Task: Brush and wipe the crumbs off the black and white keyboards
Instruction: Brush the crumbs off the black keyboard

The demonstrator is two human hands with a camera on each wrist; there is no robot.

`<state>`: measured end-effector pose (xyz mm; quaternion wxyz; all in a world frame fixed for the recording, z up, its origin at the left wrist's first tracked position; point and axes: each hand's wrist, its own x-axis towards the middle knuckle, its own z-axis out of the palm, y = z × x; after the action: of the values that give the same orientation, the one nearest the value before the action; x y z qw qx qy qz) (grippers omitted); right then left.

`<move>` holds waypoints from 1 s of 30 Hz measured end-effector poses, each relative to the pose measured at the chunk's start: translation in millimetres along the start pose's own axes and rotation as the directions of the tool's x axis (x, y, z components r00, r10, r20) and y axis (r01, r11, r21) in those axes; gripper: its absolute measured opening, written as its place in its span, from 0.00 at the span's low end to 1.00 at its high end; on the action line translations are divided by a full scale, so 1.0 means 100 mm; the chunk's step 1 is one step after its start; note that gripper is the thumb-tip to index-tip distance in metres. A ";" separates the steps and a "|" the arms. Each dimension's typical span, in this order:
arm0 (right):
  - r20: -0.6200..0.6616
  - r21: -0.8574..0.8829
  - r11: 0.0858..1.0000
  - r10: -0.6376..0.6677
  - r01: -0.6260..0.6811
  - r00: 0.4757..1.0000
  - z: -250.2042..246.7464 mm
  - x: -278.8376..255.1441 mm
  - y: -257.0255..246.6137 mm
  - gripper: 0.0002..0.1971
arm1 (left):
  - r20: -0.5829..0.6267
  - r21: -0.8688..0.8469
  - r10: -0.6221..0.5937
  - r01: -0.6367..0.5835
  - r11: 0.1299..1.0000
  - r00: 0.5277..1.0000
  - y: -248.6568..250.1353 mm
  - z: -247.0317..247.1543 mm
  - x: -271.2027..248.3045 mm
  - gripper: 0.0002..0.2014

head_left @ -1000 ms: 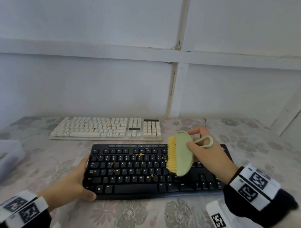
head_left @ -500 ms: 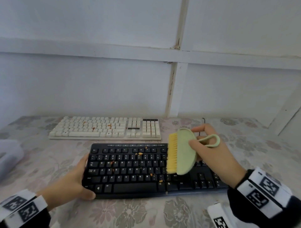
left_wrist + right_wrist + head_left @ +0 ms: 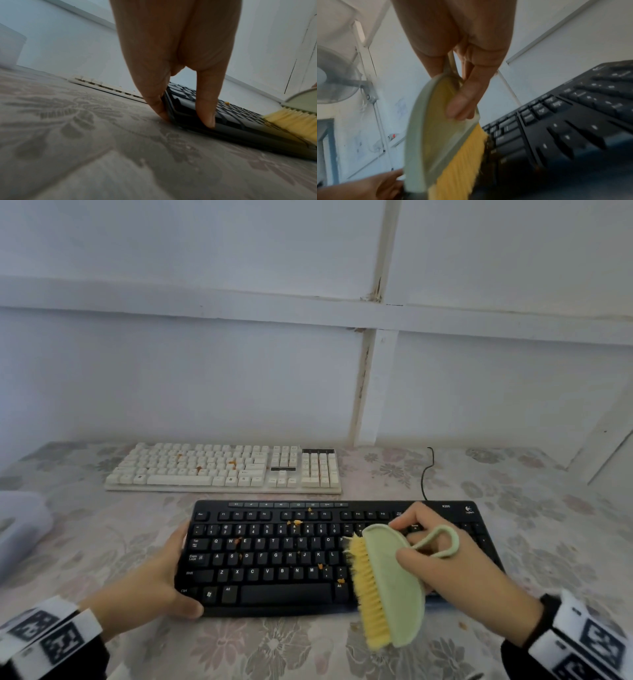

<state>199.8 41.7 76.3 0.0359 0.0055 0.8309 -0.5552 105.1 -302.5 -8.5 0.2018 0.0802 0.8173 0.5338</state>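
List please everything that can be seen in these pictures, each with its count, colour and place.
black plastic keyboard: one, black, near middle of the table, orange crumbs on its keys
white plastic keyboard: one, cream white, behind the black one, a few orange crumbs on it
pale green hand brush with yellow bristles: one, over the right half of the black keyboard
black cable: one, black, behind the black keyboard
floral tablecloth: one, grey and pink, covers the table
translucent container: one, whitish, left edge of the table
wall fan: one, grey, on the wall
left hand: holds the black keyboard's left end
right hand: grips the brush
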 end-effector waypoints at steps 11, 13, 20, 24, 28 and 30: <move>-0.232 0.102 0.990 -0.069 0.095 0.970 0.05 0.41 -0.11 0.09 | 0.010 -0.001 0.004 -0.004 1.000 1.000 0.00 0.00 -0.01 0.55; -0.172 0.033 0.997 -0.058 0.064 0.983 0.10 0.34 -0.05 0.08 | 0.014 0.003 0.003 -0.003 1.000 1.000 -0.01 -0.01 0.00 0.56; -0.010 0.002 0.999 -0.041 0.041 0.999 0.14 0.16 -0.06 0.08 | 0.011 0.029 -0.001 0.001 1.000 1.000 -0.06 -0.03 0.02 0.57; -0.156 0.063 0.992 -0.096 0.106 0.983 0.08 0.25 -0.16 0.08 | 0.011 0.020 -0.007 0.007 1.000 1.000 -0.02 -0.02 0.01 0.56; -0.263 0.105 0.987 -0.094 0.125 0.960 0.09 0.36 -0.15 0.08 | 0.004 0.017 -0.009 0.009 1.000 1.000 -0.02 -0.02 0.00 0.56; -0.214 0.088 0.993 -0.056 0.077 0.975 0.13 0.34 -0.10 0.08 | 0.008 0.038 -0.008 0.007 0.999 1.000 -0.01 -0.02 0.00 0.56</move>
<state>166.2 24.9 78.9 -0.0716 0.0383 0.8020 -0.5917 104.9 -304.3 -8.6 0.2054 0.0830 0.8267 0.5171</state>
